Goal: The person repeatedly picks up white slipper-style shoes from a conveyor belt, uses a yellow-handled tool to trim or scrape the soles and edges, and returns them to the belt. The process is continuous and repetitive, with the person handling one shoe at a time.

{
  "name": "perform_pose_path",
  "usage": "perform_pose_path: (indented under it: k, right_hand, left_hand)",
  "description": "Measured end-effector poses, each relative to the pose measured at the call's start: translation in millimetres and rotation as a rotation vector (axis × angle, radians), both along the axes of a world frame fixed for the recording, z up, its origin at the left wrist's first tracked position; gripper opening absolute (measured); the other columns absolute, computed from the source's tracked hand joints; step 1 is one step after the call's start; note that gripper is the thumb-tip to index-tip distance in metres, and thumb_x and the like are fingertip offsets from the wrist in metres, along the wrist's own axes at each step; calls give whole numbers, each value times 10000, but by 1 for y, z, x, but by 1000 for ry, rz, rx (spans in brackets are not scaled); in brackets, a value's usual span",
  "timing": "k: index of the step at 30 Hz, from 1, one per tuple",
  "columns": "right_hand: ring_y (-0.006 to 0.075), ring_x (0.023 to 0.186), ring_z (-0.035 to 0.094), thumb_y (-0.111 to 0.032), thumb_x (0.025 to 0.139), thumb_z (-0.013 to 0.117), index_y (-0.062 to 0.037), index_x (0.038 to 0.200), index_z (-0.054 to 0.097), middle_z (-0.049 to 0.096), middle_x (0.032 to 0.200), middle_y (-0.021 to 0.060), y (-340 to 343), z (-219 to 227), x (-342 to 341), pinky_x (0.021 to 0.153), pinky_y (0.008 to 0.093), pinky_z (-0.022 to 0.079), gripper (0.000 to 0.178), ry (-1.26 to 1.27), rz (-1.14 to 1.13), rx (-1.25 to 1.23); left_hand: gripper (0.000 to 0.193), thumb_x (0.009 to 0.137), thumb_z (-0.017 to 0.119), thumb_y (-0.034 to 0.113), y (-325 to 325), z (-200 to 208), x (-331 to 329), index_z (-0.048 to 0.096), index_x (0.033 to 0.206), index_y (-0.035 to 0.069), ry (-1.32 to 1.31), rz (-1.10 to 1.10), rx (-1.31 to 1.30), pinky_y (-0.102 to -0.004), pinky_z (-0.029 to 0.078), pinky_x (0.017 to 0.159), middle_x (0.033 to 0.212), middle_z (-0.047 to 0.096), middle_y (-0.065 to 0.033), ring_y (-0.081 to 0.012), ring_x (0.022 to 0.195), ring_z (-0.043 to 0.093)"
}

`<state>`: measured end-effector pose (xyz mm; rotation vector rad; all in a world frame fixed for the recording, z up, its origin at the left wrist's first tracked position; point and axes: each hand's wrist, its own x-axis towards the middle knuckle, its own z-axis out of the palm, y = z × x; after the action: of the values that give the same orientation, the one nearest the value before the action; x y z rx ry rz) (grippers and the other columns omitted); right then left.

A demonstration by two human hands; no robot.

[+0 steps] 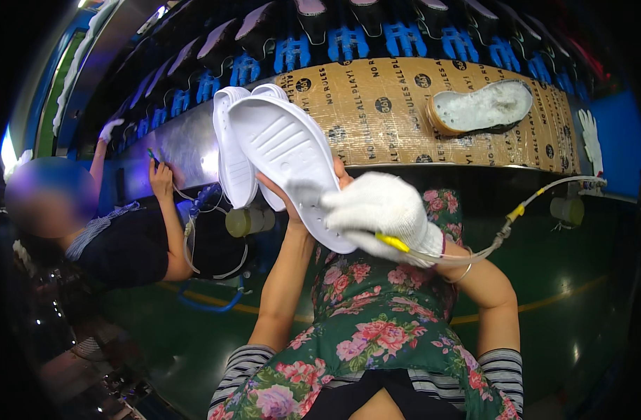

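Observation:
A white shoe sole (285, 136) is held tilted up in front of me. My left hand (292, 199) is bare and wraps round it from below, fingers showing at both edges. My right hand (383, 213), in a white knitted glove, is bent over the heel end of the sole and slightly blurred. Its fingers are drawn together, and what they hold is hidden. A clear hose (467, 257) with yellow fittings runs across that wrist to the glove. More white soles (235, 157) are just behind the held one, at its left.
Cardboard (376, 140) covers the bench, with a tan-edged sole-shaped piece (481, 107) smeared white on it. Blue clamps (347, 43) line the back under dark shoes. A co-worker (124, 241) stands at left, holding a small green tool. A white glove shape (591, 140) shows far right.

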<state>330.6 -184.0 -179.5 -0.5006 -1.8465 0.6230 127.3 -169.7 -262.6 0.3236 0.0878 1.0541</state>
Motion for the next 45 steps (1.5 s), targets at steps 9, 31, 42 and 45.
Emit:
perform_pose_path:
  k: [9, 31, 42, 45]
  right_hand:
    - [284, 917, 752, -90, 714, 849, -130, 1041, 782, 775, 1164, 94, -15, -3, -3, 765, 405, 599, 335, 7, 80, 65]
    - [274, 910, 726, -131, 771, 799, -122, 1001, 771, 765, 1130, 69, -25, -12, -6, 762, 407, 588, 232, -151, -107, 72]
    - [309, 871, 736, -45, 724, 831, -110, 1058, 777, 773, 1129, 128, -23, -19, -5, 756, 406, 589, 344, -170, 91, -24]
    - [318, 855, 726, -37, 721, 835, -110, 1050, 773, 770, 1130, 123, -26, -22, -8, 759, 410, 588, 342, -280, 195, -54]
  left_hand:
    - [1297, 669, 512, 1057, 26, 16, 8, 518, 1317, -66, -93, 178, 121, -459, 554, 799, 1057, 629, -214, -330, 931, 629]
    - [1270, 684, 578, 1018, 79, 21, -2, 434, 1552, 103, -16, -287, 267, -477, 590, 676, 1101, 629, -317, -402, 835, 696]
    - [1268, 672, 683, 932, 85, 11, -25, 510, 1496, -16, 496, -510, 182, -488, 660, 729, 1187, 693, -290, -408, 951, 752]
    - [1084, 834, 673, 799, 92, 6, -29, 464, 1558, 19, 503, -599, 127, -537, 661, 887, 1377, 649, -280, -396, 1116, 737]
